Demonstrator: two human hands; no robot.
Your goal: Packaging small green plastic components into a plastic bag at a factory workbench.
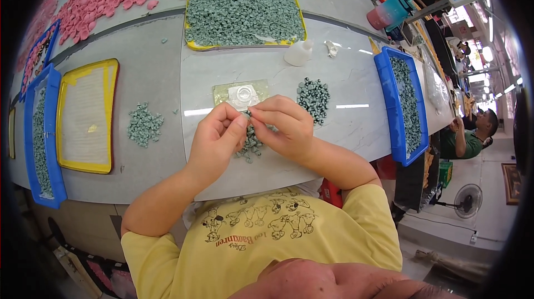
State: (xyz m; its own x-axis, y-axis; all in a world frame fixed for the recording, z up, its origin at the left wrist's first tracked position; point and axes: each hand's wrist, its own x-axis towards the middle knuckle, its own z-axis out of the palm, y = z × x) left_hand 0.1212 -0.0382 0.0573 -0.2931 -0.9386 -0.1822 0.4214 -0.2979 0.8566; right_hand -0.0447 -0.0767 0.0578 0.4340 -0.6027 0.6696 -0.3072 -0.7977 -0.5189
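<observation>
Right now, the left hand (219,132) and the right hand (288,125) meet over the table (356,135), each with thumb and forefinger pinched on a small green piece (248,114), which sits between the fingertips just on the near side of a clear round dish (243,94) on a pale yellow-green slab (221,94); the fingers hide most of it. The grip covers very little surface, so the likeliest trouble is a slip: if one thumb rolls, or the hands press unevenly, the piece could spring out and drop among the loose green pieces (251,150) below, where it would be hard to pick out. A heap of darker, glossy pieces (313,100) lies just beside the right hand, and a careless sweep outward might scatter it or mix the two lots. A low reach forward could nudge the dish, and a longer one could knock the white bottle (298,54) near the yellow-rimmed tray (222,48). Whether the piece sits squarely in the pinch, I cannot tell
</observation>
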